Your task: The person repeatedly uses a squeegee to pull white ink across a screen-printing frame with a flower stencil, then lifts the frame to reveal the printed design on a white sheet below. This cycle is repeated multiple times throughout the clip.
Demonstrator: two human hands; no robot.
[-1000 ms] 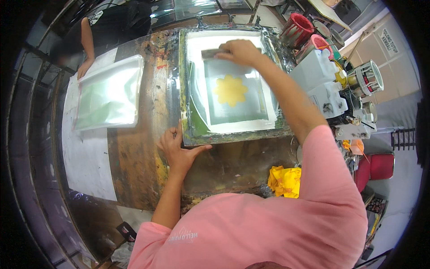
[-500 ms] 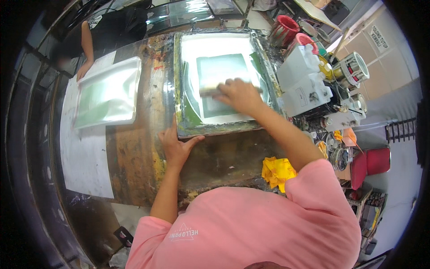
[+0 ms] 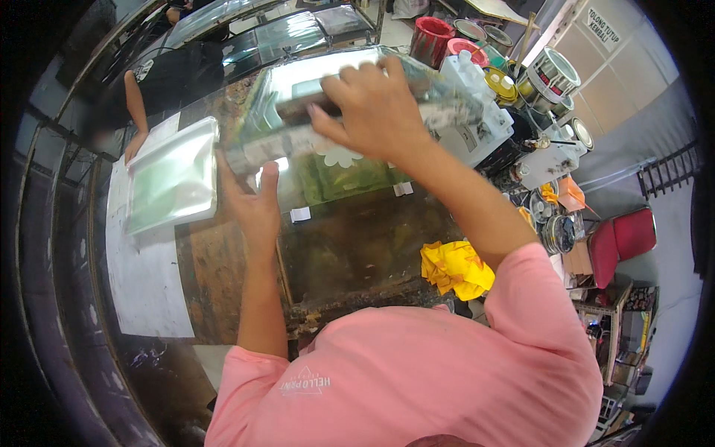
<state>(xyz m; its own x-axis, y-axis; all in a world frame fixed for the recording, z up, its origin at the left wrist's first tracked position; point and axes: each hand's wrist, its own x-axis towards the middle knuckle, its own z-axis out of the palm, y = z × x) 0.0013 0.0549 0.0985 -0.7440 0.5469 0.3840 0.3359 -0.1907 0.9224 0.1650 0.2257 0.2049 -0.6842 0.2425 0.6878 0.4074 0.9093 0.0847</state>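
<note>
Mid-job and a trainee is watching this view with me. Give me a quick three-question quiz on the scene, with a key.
1. Which hand holds the dark bar?
2. True or false: the crumpled yellow cloth lies in the right half of the view.
3. Choose one. The white shape, partly visible on the green area below the tilted frame, looks like:
A) a triangle
B) a flower
C) a square

Key
1. The right hand.
2. True.
3. B.
</note>
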